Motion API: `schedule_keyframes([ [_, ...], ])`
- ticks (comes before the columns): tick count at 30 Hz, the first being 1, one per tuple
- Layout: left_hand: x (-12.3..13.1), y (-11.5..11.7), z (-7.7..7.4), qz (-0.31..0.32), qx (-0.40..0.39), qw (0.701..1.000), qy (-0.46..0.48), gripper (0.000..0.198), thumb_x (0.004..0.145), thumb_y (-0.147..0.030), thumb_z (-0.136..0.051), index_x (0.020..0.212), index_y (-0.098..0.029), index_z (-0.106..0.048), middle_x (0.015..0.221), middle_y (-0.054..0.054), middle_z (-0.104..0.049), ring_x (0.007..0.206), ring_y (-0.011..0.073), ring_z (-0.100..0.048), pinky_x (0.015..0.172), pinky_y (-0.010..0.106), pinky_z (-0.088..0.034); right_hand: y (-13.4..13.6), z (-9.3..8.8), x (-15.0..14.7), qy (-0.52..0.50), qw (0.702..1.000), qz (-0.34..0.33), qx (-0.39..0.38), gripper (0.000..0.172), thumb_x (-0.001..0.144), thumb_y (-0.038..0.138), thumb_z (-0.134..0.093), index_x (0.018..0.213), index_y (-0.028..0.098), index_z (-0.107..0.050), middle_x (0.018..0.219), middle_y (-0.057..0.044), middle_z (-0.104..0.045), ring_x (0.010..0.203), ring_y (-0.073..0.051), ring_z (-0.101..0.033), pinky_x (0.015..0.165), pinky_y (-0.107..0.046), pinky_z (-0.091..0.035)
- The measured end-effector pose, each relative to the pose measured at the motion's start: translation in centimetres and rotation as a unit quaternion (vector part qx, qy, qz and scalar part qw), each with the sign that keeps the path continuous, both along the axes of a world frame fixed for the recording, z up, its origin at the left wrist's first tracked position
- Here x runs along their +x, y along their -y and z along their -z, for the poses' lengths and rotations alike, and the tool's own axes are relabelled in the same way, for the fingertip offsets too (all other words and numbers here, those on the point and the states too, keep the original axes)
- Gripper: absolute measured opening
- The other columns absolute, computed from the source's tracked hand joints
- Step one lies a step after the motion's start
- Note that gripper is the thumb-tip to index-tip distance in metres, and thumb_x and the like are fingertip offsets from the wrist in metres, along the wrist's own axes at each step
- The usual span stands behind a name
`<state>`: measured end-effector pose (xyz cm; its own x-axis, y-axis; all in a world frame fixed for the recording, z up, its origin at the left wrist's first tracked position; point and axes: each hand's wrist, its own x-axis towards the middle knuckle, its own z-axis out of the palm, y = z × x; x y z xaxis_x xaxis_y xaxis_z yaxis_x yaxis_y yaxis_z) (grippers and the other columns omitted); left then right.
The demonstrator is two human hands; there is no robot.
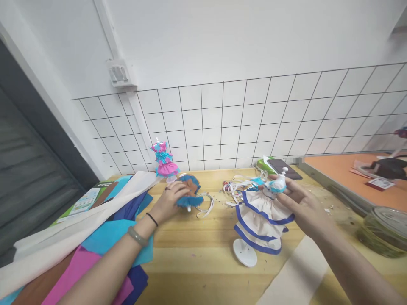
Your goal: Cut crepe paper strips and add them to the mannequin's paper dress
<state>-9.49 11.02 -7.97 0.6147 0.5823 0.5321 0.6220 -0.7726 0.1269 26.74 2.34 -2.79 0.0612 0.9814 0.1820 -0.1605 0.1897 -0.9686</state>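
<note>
My right hand [299, 202] is closed around the top of a small mannequin doll [262, 220] in a white tiered dress with blue trim, tilted over its white round base [244, 253]. Farther left, my left hand [170, 202] grips a small doll [190, 192] wearing a brown and bright blue frilly dress, held low over the wooden table [197, 254]. A finished pink and blue dressed mannequin [164, 160] stands upright at the back near the wall grid.
Sheets of coloured paper and fabric [104, 237] are piled at the left. Ribbon scraps [237, 188] lie behind the white dress. A phone [284, 168] rests on a green item at the back. A clear lidded tub [384, 231] sits at the right edge.
</note>
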Motion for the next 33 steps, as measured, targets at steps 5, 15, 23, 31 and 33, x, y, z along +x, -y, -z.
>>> schedule_keyframes([
  [5,0.8,-5.7,-2.8,-0.034,-0.174,0.957,0.231,0.033,0.073,-0.024,-0.06,0.106,-0.021,-0.06,0.108,0.006,-0.063,0.101,0.0242,-0.056,0.092,0.041,-0.043,-0.2,0.1,0.2,0.02,1.0,0.015,0.01,0.059,0.066,0.038,-0.074,0.121,0.025,-0.054,0.101,-0.008,-0.069,0.098,-0.027,-0.063,0.072,-0.03,-0.056],
  [15,1.1,-15.4,-5.1,-0.032,-0.21,0.909,0.359,0.045,0.07,-0.032,-0.065,0.109,-0.015,-0.051,0.115,0.011,-0.058,0.107,0.0241,-0.054,0.095,0.041,-0.04,-0.9,0.4,0.7,0.009,1.0,-0.009,0.016,0.06,0.07,0.039,-0.071,0.125,0.026,-0.05,0.108,-0.01,-0.067,0.102,-0.027,-0.061,0.078,-0.033,-0.055],
  [23,1.5,-17.6,-4.2,-0.019,-0.284,0.871,0.402,0.045,0.065,-0.022,-0.066,0.107,-0.016,-0.051,0.112,0.01,-0.061,0.106,0.0239,-0.056,0.093,0.043,-0.042,-1.2,0.8,1.1,0.01,0.999,-0.035,0.023,0.052,0.073,0.037,-0.069,0.122,0.028,-0.051,0.109,-0.008,-0.066,0.094,-0.022,-0.065,0.072,-0.026,-0.055],
  [31,1.7,-18.6,-2.8,-0.038,-0.311,0.839,0.445,0.057,0.062,-0.018,-0.065,0.116,-0.018,-0.046,0.112,0.011,-0.062,0.106,0.0233,-0.057,0.089,0.04,-0.047,-1.0,0.8,1.3,0.034,0.998,-0.044,0.02,0.057,0.074,0.038,-0.068,0.126,0.029,-0.048,0.117,-0.009,-0.062,0.104,-0.026,-0.059,0.081,-0.033,-0.053],
  [33,1.7,-18.8,-2.6,-0.053,-0.306,0.837,0.451,0.056,0.059,-0.016,-0.066,0.113,-0.018,-0.049,0.111,0.01,-0.062,0.106,0.0233,-0.057,0.089,0.039,-0.046,-1.0,0.7,1.1,0.032,0.999,-0.038,0.02,0.06,0.073,0.039,-0.068,0.128,0.029,-0.047,0.119,-0.01,-0.061,0.108,-0.028,-0.057,0.083,-0.035,-0.052],
])
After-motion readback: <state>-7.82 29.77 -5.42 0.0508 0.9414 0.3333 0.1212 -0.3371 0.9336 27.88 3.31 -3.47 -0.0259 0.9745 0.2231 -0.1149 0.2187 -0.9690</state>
